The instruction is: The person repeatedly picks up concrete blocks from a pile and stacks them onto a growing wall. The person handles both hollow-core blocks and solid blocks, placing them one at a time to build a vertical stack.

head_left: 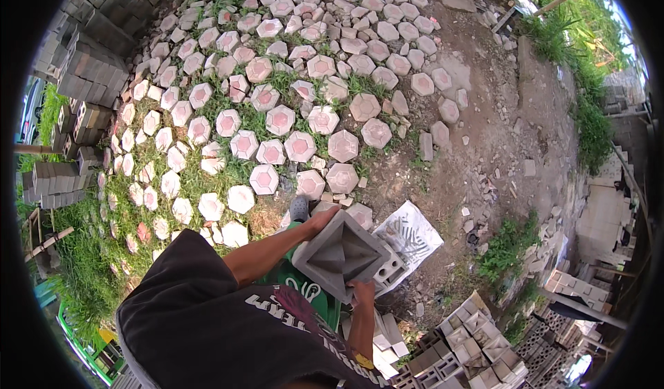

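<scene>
In front of my body I hold a square grey concrete block (342, 253) whose upward face is moulded in slanting, triangular facets. My left hand (324, 218) grips its far left edge, the fingers partly hidden behind it. At the near right edge my right hand (362, 293) is closed on the block's side. Just beyond the right side of this block lies a paler block with round holes (391, 268), partly covered by the one I hold. It borders a white printed sack (415, 230) spread on the ground.
Many hexagonal pavers (299, 146) cover the grassy ground ahead and left. Stacked grey blocks (90, 71) stand far left. More hollow blocks (477, 344) are piled near right. Rubble (477, 226) and bare dirt lie to the right. My shoe (299, 208) rests beside the pavers.
</scene>
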A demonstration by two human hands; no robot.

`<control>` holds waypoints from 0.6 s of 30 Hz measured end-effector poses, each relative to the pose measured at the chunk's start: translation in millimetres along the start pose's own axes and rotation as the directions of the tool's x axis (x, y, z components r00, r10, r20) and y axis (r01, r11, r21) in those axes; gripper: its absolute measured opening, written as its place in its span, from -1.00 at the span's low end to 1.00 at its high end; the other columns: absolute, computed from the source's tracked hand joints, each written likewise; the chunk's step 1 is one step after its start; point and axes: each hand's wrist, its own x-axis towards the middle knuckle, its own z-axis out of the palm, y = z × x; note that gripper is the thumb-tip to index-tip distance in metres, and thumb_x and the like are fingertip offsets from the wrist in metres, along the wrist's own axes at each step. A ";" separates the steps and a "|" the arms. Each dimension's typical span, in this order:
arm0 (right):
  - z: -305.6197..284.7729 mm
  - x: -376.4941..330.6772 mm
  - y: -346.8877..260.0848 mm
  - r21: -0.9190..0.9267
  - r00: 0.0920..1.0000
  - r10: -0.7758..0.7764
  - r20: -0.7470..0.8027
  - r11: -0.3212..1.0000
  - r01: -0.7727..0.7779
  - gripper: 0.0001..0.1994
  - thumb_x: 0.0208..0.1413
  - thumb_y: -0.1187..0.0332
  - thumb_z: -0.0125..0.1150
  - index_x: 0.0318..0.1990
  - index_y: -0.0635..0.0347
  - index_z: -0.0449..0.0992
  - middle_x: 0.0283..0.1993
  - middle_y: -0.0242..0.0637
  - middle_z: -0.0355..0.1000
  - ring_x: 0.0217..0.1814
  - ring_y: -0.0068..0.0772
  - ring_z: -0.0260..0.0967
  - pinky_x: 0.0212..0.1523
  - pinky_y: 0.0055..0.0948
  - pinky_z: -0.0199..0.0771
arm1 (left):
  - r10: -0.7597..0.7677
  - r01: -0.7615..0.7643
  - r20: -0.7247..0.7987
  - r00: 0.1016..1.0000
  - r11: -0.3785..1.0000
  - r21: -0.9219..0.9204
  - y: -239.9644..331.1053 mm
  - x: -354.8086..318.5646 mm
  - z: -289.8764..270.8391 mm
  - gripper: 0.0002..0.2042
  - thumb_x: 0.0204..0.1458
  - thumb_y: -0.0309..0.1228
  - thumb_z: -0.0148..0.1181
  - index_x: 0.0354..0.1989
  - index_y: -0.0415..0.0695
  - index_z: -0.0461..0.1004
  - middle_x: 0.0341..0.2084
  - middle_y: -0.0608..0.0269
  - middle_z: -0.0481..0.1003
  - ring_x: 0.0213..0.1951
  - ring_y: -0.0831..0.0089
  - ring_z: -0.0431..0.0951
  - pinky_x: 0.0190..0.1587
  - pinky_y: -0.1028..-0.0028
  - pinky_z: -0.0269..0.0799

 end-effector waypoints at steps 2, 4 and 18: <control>25.6 5.1 -80.9 -0.225 0.997 -0.045 0.061 0.973 0.058 -0.54 -0.31 0.69 0.17 -0.09 0.40 0.39 -0.24 -0.13 0.47 -0.24 -0.20 0.45 -0.22 -0.28 0.48 | 0.113 -0.120 -0.076 0.991 0.988 -0.101 58.8 -24.5 -15.6 -0.24 0.12 0.24 -0.29 0.11 -0.26 0.37 0.00 0.09 0.42 0.00 0.34 0.39 0.12 0.39 0.21; 60.6 -12.7 -167.3 -0.457 0.967 -0.185 0.174 0.855 0.246 -0.52 -0.22 0.60 0.24 -0.01 0.40 0.39 -0.19 -0.17 0.49 -0.21 -0.23 0.45 -0.14 -0.31 0.43 | 0.216 -0.236 -0.110 0.970 0.945 -0.226 99.3 -41.5 -38.3 -0.25 0.13 0.24 -0.31 0.09 -0.27 0.38 0.00 0.09 0.41 -0.01 0.34 0.38 0.13 0.39 0.19; 373.9 289.0 -340.9 -0.072 0.582 0.134 0.802 0.989 -0.128 -0.36 0.23 -0.06 -0.22 0.31 0.20 0.08 0.31 -0.12 0.14 0.32 -0.09 0.11 0.31 -0.13 0.11 | 0.359 -0.624 -0.780 0.514 0.780 -0.052 308.4 -20.6 -207.6 -0.30 0.17 0.15 -0.23 -0.03 -0.40 0.41 -0.11 0.02 0.46 -0.04 0.31 0.38 0.12 0.40 0.17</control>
